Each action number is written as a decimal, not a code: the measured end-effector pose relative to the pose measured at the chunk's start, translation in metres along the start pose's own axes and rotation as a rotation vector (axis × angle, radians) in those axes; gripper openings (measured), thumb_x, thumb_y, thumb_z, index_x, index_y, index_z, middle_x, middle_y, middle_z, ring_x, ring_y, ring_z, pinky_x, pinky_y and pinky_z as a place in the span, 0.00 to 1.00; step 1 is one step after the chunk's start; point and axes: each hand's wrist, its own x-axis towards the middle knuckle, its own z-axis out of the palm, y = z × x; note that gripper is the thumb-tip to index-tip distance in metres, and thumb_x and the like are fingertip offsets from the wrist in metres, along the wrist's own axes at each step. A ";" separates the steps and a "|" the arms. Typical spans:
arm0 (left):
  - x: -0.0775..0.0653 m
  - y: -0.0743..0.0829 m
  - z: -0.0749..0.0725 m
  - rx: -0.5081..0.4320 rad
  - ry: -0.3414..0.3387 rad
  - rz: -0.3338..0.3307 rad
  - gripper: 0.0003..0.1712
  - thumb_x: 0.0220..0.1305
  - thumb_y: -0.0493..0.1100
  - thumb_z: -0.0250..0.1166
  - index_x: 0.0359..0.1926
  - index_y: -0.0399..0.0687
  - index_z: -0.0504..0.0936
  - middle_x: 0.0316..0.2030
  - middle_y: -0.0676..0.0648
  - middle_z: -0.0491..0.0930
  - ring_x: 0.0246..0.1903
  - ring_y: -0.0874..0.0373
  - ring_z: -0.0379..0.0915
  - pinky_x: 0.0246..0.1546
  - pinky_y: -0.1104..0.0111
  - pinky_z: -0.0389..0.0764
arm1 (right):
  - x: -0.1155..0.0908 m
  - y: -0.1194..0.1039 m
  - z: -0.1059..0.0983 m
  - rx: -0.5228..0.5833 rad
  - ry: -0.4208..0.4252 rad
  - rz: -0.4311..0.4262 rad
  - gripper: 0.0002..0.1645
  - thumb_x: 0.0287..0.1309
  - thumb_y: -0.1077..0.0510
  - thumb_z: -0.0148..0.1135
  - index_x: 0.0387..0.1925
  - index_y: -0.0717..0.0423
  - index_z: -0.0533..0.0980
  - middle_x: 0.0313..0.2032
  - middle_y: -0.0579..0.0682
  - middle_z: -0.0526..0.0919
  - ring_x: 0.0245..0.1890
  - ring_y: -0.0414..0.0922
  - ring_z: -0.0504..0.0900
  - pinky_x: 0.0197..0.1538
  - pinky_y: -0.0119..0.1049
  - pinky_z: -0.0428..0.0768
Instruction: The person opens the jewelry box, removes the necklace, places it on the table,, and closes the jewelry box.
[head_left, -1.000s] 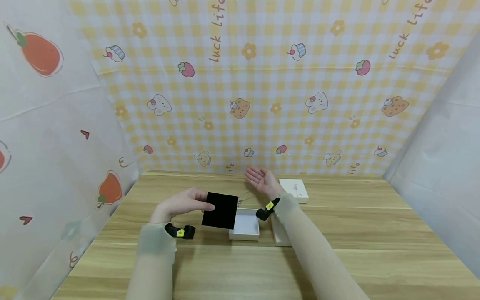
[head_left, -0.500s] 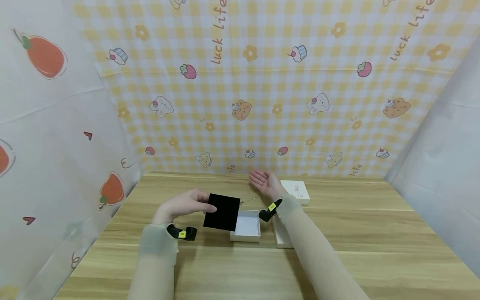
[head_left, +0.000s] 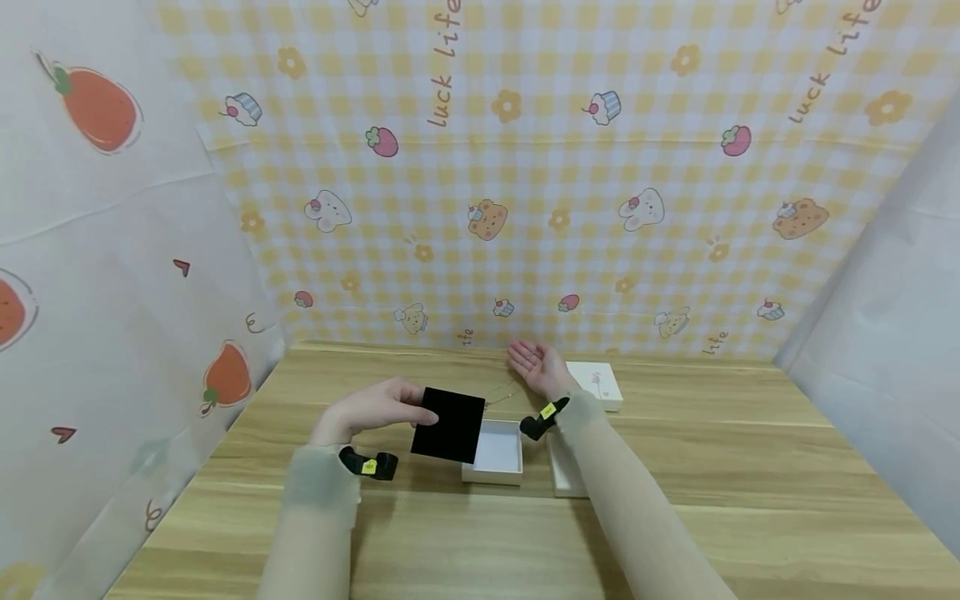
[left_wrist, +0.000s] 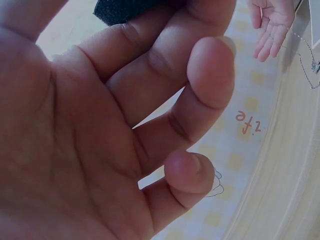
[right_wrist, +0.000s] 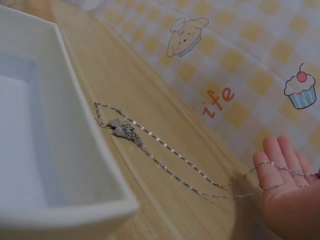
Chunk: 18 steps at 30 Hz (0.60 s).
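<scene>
My left hand (head_left: 382,408) pinches a black square foam pad (head_left: 453,427) between thumb and fingers, holding it over the left part of an open white box (head_left: 497,448). A dark corner of the pad (left_wrist: 122,9) shows at the top of the left wrist view. Behind the box, my right hand (head_left: 542,367) is turned palm up with its fingers straight. A silver necklace chain (right_wrist: 180,155) runs across those fingers, and the rest trails on the table. Its sparkling pendant (right_wrist: 122,129) lies near the box's edge. Whether the right thumb presses the chain is hard to see.
A white box lid (head_left: 594,382) with pink print lies behind the right wrist. Another white flat piece (head_left: 564,468) is partly hidden under the right forearm. The wooden table (head_left: 720,467) ends at a yellow checked cloth (head_left: 555,175) behind.
My right hand has drifted slightly right, drawing the chain out a little. The left hand keeps the pad in nearly the same place, while the head view has shifted slightly.
</scene>
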 end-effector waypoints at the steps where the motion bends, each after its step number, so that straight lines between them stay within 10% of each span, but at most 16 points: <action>1: 0.000 0.000 0.000 0.002 0.003 -0.003 0.11 0.63 0.44 0.63 0.30 0.40 0.82 0.25 0.52 0.80 0.32 0.52 0.73 0.44 0.53 0.73 | 0.001 0.000 -0.001 0.002 -0.001 -0.002 0.30 0.77 0.52 0.31 0.72 0.64 0.53 0.71 0.59 0.59 0.69 0.53 0.60 0.68 0.43 0.59; 18: 0.001 0.001 0.001 0.007 0.015 -0.016 0.11 0.63 0.45 0.63 0.28 0.42 0.81 0.24 0.53 0.79 0.31 0.52 0.73 0.43 0.51 0.73 | 0.003 -0.009 -0.007 -0.025 -0.004 -0.041 0.28 0.77 0.53 0.33 0.73 0.55 0.54 0.71 0.55 0.59 0.70 0.51 0.60 0.69 0.42 0.57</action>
